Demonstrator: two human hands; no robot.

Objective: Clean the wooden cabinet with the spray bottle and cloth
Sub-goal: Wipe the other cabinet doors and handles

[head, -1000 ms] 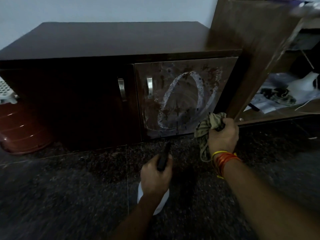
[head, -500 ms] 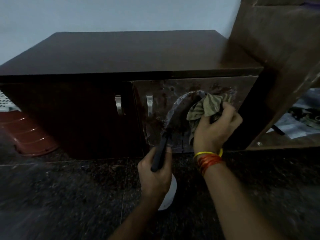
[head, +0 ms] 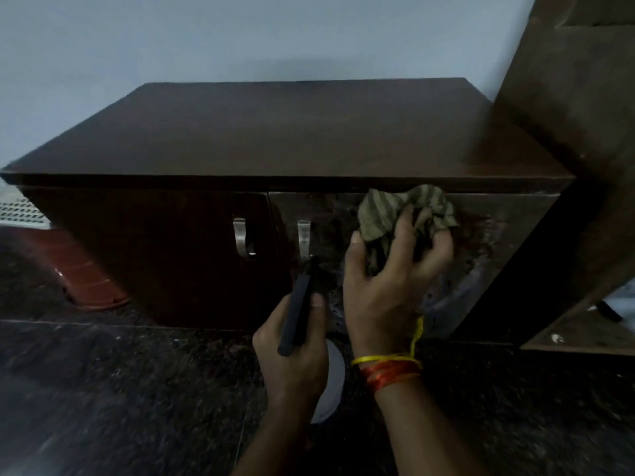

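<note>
Right hand point(head: 388, 286) bunched around cloth point(head: 405, 209) against cabinet point(head: 275, 142) door; left hand point(head: 292, 359) around spray bottle point(head: 297, 314).

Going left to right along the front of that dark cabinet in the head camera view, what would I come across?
Reddish-brown tub on the floor → left door handle → right door handle → black-topped spray bottle in the left hand → striped cloth gripped by the right hand → smeared spray residue → slanted wooden panel.

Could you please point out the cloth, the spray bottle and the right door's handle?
cloth point(head: 385, 209): head view, on the striped bunch above the fingers.
spray bottle point(head: 296, 321): head view, on its black top.
handle point(head: 303, 238): head view, on the metal strip's middle.
</note>
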